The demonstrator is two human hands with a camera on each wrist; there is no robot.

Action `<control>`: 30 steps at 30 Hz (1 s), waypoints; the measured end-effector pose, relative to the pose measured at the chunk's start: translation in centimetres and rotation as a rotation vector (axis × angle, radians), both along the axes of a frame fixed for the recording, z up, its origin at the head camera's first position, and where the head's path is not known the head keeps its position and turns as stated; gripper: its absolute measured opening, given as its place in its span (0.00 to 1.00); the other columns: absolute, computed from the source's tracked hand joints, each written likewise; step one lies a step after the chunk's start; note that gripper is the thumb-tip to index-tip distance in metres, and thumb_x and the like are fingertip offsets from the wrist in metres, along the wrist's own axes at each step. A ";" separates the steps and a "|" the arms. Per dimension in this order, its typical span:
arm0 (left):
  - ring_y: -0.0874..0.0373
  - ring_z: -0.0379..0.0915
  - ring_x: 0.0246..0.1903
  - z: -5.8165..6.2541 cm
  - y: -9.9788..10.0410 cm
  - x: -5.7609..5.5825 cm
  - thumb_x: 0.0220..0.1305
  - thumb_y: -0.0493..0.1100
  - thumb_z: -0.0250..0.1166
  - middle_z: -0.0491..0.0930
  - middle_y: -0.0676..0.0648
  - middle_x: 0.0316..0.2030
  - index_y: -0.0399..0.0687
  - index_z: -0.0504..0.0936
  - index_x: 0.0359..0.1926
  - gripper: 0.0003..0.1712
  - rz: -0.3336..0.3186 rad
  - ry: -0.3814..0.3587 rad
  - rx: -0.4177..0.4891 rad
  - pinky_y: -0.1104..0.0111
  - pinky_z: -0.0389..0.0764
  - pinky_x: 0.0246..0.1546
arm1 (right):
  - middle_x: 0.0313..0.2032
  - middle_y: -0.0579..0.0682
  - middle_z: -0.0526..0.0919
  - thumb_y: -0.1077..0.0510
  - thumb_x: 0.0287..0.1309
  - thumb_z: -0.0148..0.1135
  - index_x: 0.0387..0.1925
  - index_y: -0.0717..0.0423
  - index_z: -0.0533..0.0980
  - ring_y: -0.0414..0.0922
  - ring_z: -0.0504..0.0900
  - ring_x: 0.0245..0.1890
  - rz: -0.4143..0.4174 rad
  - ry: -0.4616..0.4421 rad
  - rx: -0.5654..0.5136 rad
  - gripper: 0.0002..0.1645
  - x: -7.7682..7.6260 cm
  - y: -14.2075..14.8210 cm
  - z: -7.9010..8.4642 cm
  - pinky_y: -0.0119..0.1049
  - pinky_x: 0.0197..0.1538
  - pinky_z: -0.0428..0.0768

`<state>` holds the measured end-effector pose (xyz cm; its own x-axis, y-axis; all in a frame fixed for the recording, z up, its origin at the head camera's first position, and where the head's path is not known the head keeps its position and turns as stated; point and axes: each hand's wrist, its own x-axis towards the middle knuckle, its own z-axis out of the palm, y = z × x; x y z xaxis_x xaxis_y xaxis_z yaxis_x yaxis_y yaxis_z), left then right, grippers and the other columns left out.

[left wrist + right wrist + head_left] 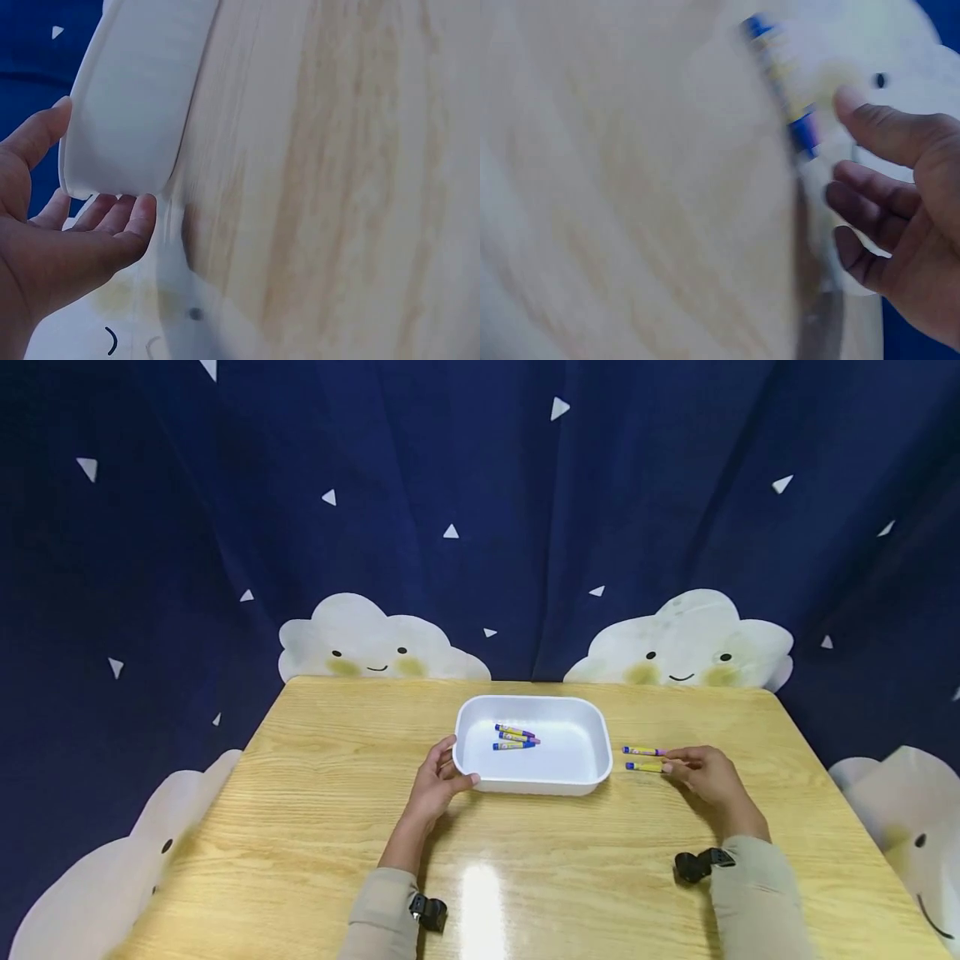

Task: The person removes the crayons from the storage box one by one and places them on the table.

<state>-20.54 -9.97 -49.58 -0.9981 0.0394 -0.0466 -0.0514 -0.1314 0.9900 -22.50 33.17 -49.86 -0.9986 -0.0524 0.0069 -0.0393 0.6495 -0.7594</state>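
A white rectangular tray [532, 787] sits on the wooden table, with three crayons in yellow-and-blue wrappers [513, 746] lying in its left half. My left hand [433, 785] holds the tray's left end, thumb at the near corner of the rim and fingers against the end wall. To the right of the tray lie a purple-tipped crayon [641, 751] and another yellow-wrapped crayon [643, 767], side by side. Beside their right ends is my right hand [708, 777]. The right wrist view shows its thumb and loosely bent fingers apart, with a blurred crayon [784, 79] beyond the thumb tip.
The wooden table [322, 827] extends to both sides and in front of the tray. A dark blue curtain [420, 460] with white triangles and smiling clouds hangs behind it. Small black cameras sit at the left wrist [429, 912] and right wrist [693, 865].
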 end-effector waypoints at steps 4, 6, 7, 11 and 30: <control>0.40 0.65 0.56 0.0 0.0 0.1 0.47 0.25 0.68 0.64 0.32 0.58 0.38 0.58 0.67 0.46 -0.008 -0.001 -0.004 0.67 0.77 0.46 | 0.46 0.64 0.78 0.54 0.62 0.59 0.53 0.64 0.75 0.58 0.76 0.44 -0.024 -0.035 0.019 0.22 1.0 -0.4 1.3 0.46 0.39 0.76; 0.40 0.65 0.57 0.0 0.0 0.1 0.47 0.25 0.68 0.64 0.32 0.58 0.38 0.58 0.67 0.46 -0.011 -0.001 0.000 0.67 0.77 0.46 | 0.46 0.65 0.78 0.54 0.62 0.59 0.55 0.65 0.73 0.58 0.76 0.46 -0.010 -0.051 -0.012 0.24 1.2 -0.6 1.8 0.46 0.42 0.76; 0.39 0.64 0.57 0.0 0.0 0.1 0.47 0.24 0.68 0.63 0.31 0.59 0.38 0.58 0.67 0.46 -0.013 0.001 0.003 0.67 0.77 0.46 | 0.46 0.65 0.78 0.54 0.61 0.59 0.56 0.66 0.72 0.57 0.76 0.45 0.002 -0.054 -0.023 0.26 1.2 -0.8 2.0 0.44 0.42 0.76; 0.38 0.62 0.58 -0.1 0.0 0.1 0.48 0.25 0.67 0.62 0.31 0.60 0.38 0.57 0.67 0.46 -0.016 0.010 0.002 0.66 0.76 0.47 | 0.47 0.65 0.77 0.53 0.60 0.61 0.58 0.67 0.69 0.53 0.76 0.45 0.051 -0.061 -0.045 0.30 0.9 -1.7 3.0 0.38 0.41 0.77; 0.40 0.64 0.57 -0.3 -0.1 -0.1 0.45 0.23 0.68 0.64 0.31 0.58 0.38 0.58 0.66 0.46 0.004 0.021 0.007 0.66 0.76 0.48 | 0.61 0.62 0.67 0.51 0.53 0.67 0.60 0.61 0.69 0.61 0.64 0.60 0.110 -0.084 -0.202 0.35 -0.8 -7.0 6.3 0.52 0.53 0.73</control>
<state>-20.67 -10.05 -49.85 -0.9991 0.0353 -0.0255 -0.0302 -0.1383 0.9899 -23.27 26.20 -43.61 -0.9845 -0.1666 -0.0546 -0.0326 0.4797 -0.8768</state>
